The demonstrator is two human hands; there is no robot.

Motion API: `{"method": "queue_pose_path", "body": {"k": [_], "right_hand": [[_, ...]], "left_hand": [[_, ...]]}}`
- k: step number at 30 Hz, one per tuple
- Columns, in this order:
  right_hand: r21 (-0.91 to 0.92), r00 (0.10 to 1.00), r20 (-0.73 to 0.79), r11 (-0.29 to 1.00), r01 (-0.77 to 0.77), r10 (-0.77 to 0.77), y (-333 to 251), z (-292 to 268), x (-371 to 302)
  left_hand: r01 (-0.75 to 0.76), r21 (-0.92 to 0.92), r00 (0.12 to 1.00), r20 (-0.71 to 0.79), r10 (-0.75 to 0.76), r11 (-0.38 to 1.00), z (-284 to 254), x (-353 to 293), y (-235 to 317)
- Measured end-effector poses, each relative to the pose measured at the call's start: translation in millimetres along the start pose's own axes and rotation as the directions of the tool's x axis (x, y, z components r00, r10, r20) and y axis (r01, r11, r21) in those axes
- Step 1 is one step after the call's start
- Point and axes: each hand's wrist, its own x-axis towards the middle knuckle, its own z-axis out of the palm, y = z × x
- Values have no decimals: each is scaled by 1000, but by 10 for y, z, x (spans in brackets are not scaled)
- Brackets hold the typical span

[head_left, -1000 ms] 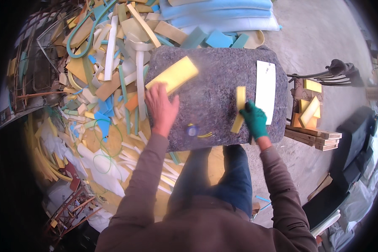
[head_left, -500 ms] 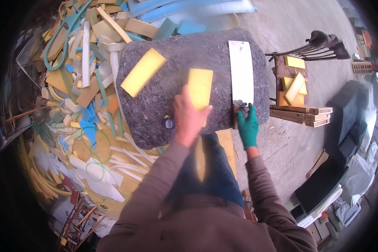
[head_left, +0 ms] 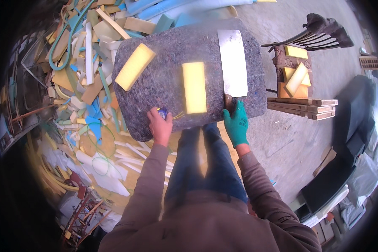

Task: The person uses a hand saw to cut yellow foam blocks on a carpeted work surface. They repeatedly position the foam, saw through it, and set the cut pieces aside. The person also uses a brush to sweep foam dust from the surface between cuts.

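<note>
The fingers of my bare left hand (head_left: 160, 128) close around a small blue tape measure (head_left: 162, 111) near the front left of a grey felt-covered work surface (head_left: 168, 84). Thin yellow streaks show just right of that hand; I cannot make out what they are. My right hand (head_left: 238, 122), in a green glove, is closed at the brown handle of a large knife (head_left: 233, 63). Its broad, shiny blade lies flat, pointing away from me. One yellow foam block (head_left: 194, 88) lies between my hands, untouched. Another foam block (head_left: 135, 67) rests slantwise at the far left.
Foam offcuts (head_left: 88, 63) in many colours heap up on the left. To the right, several yellow foam pieces (head_left: 297, 80) lie on a patterned brown cloth, beside stacked wooden slats (head_left: 302, 108) and a dark rack (head_left: 313, 35). Black padded pieces (head_left: 340, 155) stand farther right.
My left hand has let go of the middle foam block and moved left onto the tape measure. My right hand stays at the knife handle. The whole view has shifted slightly.
</note>
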Motion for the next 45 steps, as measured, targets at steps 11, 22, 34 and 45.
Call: {"method": "queue_pose_path", "body": {"k": [11,22,34,45], "right_hand": [[623,675,720,579,-526,-162,-1198,-767,424],[600,569,795,415,-684,-210,-1117,-520,151],[703,884,468,604,-375,4,-754,-239,504],[-236,987,-162,970,-61,23,57,376,-145]], "left_hand": [[-344,-452,897,103,431,823,-545,-519,526],[-238,-523,636,553,538,819,-689,-359,568],[-695,-97,648,344,679,713,-837,797,347],[-605,-86,740,308,598,792,-511,1144,252]]}}
